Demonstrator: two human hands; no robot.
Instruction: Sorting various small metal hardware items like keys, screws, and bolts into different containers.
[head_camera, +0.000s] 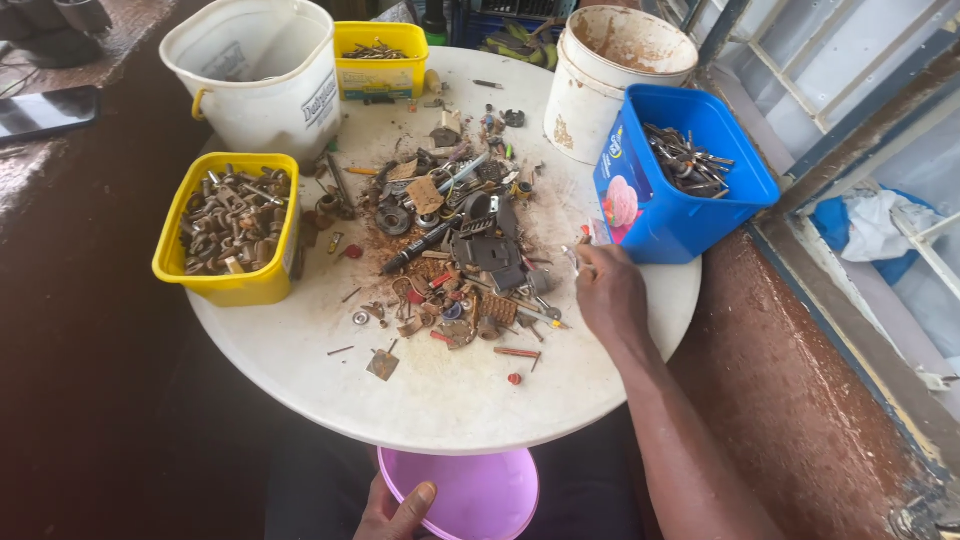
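Note:
A pile of rusty metal scrap (455, 250), bolts and small parts, lies spread over the round white table (440, 400). My right hand (608, 290) rests at the pile's right edge, beside the blue tub (640, 215), with a small metal piece (572, 258) pinched in its fingertips. My left hand (392, 512) is below the table's near edge and grips the rim of a pink plastic bowl (480, 495). Part of that hand is cut off by the frame.
A yellow tub of rusty bolts (228, 285) stands at the left, a second yellow tub (380, 75) at the back. Two white buckets (262, 95) (590, 105) stand at the back. The blue tub holds metal parts. A brown ledge and window frame (850, 330) run along the right.

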